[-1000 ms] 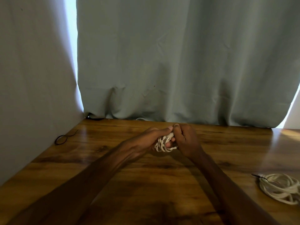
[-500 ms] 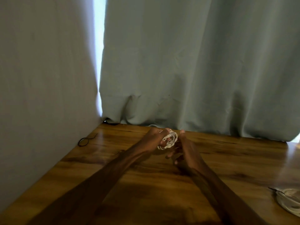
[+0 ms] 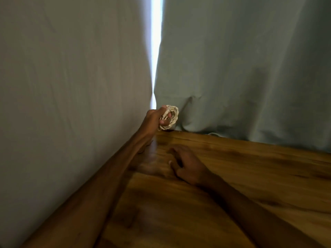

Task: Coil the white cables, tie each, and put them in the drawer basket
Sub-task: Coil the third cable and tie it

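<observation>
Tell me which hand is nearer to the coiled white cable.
Left. The left hand grips the coiled white cable, held up above the table's far corner. The right hand is lower, over the table, apart from the cable and holding nothing.

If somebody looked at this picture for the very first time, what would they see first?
Probably the bright strip of light between the grey curtains, running down the upper middle. Right below it, the left hand holds up a coiled white cable. Lower down, the right hand is spread open over the wooden table, holding nothing.
</observation>
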`<state>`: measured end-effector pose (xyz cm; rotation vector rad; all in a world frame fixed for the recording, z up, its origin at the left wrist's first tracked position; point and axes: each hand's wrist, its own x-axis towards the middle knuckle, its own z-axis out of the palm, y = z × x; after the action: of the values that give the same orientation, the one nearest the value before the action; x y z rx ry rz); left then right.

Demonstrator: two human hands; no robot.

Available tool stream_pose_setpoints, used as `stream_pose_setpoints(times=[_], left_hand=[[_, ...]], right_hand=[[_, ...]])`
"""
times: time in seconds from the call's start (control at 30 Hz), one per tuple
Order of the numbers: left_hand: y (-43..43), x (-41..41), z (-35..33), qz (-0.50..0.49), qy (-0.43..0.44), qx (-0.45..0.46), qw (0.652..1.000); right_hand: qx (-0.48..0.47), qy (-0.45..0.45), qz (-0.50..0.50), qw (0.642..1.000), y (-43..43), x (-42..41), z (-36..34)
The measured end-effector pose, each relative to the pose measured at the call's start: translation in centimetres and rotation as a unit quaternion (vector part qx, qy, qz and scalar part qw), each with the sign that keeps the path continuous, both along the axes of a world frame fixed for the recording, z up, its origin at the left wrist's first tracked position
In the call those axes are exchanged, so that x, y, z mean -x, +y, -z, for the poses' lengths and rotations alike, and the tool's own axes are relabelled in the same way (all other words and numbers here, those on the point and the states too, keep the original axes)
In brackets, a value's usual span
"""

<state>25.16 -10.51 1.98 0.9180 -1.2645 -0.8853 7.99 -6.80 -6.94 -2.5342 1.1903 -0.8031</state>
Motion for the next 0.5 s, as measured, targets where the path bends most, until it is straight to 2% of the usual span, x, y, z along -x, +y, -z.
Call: stream_pose_setpoints(times=[0.13, 0.23, 0.3, 0.4, 0.5], left_hand=[[-1.1, -2.4, 0.7, -0.008, 0.013, -0.01, 1.0], [-2.1, -3.7, 1.8, -0.005, 0.028, -0.02, 0.999], [-2.8, -4.0, 2.5, -0.021, 0.007, -0.031, 0.999], [-2.8, -3.7, 2.8, -0.017, -0.007, -0.035, 0.999], [-2.5, -2.9, 3.1, 0.006, 0.031, -0.036, 0.999]], right_hand=[[0.041, 0.015, -0.044, 0.998, -3.5, -4.8, 0.2], [0.032, -0.005, -0.085, 0.996, -5.5, -7.8, -0.2], [0.027, -0.003, -0.1, 0.995, -6.4, -9.0, -0.4], [0.039, -0.012, -0.095, 0.995, -6.9, -9.1, -0.1], [0.066, -0.043, -0.068, 0.995, -6.7, -8.1, 0.2]])
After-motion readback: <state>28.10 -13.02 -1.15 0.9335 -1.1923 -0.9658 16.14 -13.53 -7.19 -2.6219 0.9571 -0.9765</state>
